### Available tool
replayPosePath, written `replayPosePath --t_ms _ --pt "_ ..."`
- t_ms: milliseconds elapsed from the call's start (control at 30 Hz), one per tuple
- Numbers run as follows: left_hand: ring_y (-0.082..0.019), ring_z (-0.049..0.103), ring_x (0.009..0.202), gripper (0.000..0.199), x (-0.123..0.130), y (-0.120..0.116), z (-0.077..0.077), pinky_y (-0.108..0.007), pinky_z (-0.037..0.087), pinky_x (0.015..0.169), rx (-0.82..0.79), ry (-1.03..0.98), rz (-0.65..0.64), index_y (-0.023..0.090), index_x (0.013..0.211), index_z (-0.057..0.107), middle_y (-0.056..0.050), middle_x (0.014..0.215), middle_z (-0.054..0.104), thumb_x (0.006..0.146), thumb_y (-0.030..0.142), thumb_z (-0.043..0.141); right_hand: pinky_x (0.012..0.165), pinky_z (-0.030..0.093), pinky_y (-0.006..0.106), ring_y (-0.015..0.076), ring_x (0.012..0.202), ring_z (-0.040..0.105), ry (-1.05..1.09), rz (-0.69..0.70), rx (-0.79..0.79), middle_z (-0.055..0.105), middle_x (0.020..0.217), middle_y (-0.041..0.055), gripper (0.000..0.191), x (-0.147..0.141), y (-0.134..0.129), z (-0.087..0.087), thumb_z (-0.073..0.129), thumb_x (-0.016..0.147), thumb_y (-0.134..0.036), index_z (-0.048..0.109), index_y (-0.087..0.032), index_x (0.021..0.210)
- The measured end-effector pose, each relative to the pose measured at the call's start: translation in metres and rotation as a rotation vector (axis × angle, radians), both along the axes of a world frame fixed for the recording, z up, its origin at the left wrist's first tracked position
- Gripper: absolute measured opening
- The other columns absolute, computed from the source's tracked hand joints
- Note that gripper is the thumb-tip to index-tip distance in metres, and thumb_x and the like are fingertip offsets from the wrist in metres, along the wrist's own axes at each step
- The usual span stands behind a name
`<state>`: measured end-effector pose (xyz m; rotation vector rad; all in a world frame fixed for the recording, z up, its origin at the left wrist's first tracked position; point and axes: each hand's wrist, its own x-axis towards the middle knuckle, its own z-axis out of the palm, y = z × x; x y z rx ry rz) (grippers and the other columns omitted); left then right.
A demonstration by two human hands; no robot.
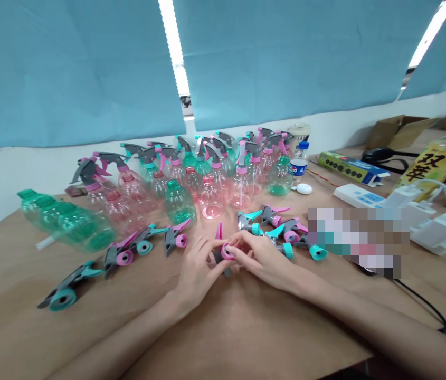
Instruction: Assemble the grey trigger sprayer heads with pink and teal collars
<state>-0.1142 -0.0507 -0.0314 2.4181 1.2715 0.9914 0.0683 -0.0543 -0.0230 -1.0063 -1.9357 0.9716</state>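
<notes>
Between my two hands is a grey and pink trigger spray head (226, 250), its pink collar facing me and its pink trigger pointing up. My left hand (201, 264) grips it from the left, fingers curled around the grey body. With thumb and fingers, my right hand (255, 253) pinches the pink collar. Fingers partly cover the spray head. Loose spray heads lie on both sides, among them a pink-collared one (176, 237) to the left and a teal-collared one (313, 248) to the right.
Behind stand clear pink bottles (211, 198) and green bottles (179, 201), many with spray heads on. Green bottles (84, 227) lie far left. A Pepsi bottle (299, 166), a white power strip (359, 196), a blurred-out phone-like item (359, 240) and a cable (424, 303) occupy the right.
</notes>
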Motion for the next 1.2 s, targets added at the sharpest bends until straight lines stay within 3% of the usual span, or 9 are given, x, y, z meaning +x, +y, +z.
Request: replayPosePath --t_ms 200,433,567,667,833,967,1200 --pt "-0.018 0.052 0.075 0.015 -0.001 -0.001 -0.002 -0.029 0.044 0.066 0.076 0.029 -0.076 0.02 0.097 0.062 -0.002 0.081 0.058 0.082 0.018 0.062 0.055 0.044 0.023 0.0136 0.065 0.059 -0.003 -0.037 0.036 0.061 0.079 0.0003 0.033 -0.003 -0.003 -0.007 0.066 0.078 -0.031 0.044 -0.019 0.1" --pt "-0.017 0.053 0.074 0.019 0.0 -0.005 0.002 -0.028 0.045 0.067 0.108 0.006 -0.105 0.021 0.102 0.058 -0.002 0.085 0.062 0.083 0.021 0.061 0.058 0.041 0.023 0.0134 0.068 0.056 -0.024 -0.052 0.075 0.06 0.078 -0.0006 0.027 -0.002 -0.006 0.0 0.06 0.079 -0.021 0.043 -0.018 0.1" --pt "-0.017 0.055 0.078 0.027 -0.002 -0.007 0.006 -0.029 0.046 0.068 0.1 -0.043 -0.129 0.02 0.107 0.055 -0.003 0.091 0.062 0.084 0.033 0.062 0.057 0.039 0.022 0.0114 0.064 0.053 -0.107 -0.04 0.144 0.06 0.076 -0.0009 0.009 0.008 -0.003 0.011 0.056 0.082 -0.019 0.054 -0.018 0.091" --pt "-0.018 0.056 0.082 0.022 -0.004 -0.008 0.006 -0.03 0.046 0.071 0.071 -0.052 -0.121 0.02 0.106 0.055 -0.005 0.093 0.062 0.089 0.033 0.055 0.058 0.039 0.023 0.012 0.064 0.052 -0.167 -0.102 0.186 0.06 0.074 -0.0004 0.006 0.024 -0.005 0.019 0.056 0.083 -0.024 0.057 -0.018 0.082" --pt "-0.016 0.056 0.077 0.014 -0.004 -0.006 0.004 -0.03 0.046 0.072 0.074 -0.03 -0.069 0.02 0.097 0.057 -0.004 0.089 0.061 0.092 0.029 0.047 0.064 0.045 0.028 0.0163 0.073 0.058 -0.189 -0.281 0.207 0.065 0.089 0.0036 0.019 0.07 -0.017 0.022 0.053 0.087 -0.033 0.059 -0.02 0.098" --pt "-0.015 0.056 0.071 0.016 -0.002 -0.005 0.007 -0.029 0.046 0.067 0.107 0.0 -0.058 0.019 0.092 0.058 -0.004 0.084 0.061 0.092 0.029 0.046 0.061 0.049 0.029 0.0186 0.074 0.06 -0.217 -0.416 0.168 0.065 0.088 0.005 0.031 0.111 -0.023 0.02 0.053 0.086 -0.046 0.06 -0.02 0.102" --pt "-0.014 0.056 0.067 0.013 0.004 -0.004 0.009 -0.024 0.046 0.062 0.154 0.058 -0.075 0.019 0.091 0.059 -0.001 0.075 0.058 0.091 0.024 0.048 0.066 0.049 0.031 0.0193 0.074 0.062 -0.372 -0.406 0.18 0.066 0.086 0.0044 0.031 0.138 -0.026 0.009 0.053 0.086 -0.043 0.059 -0.021 0.106"
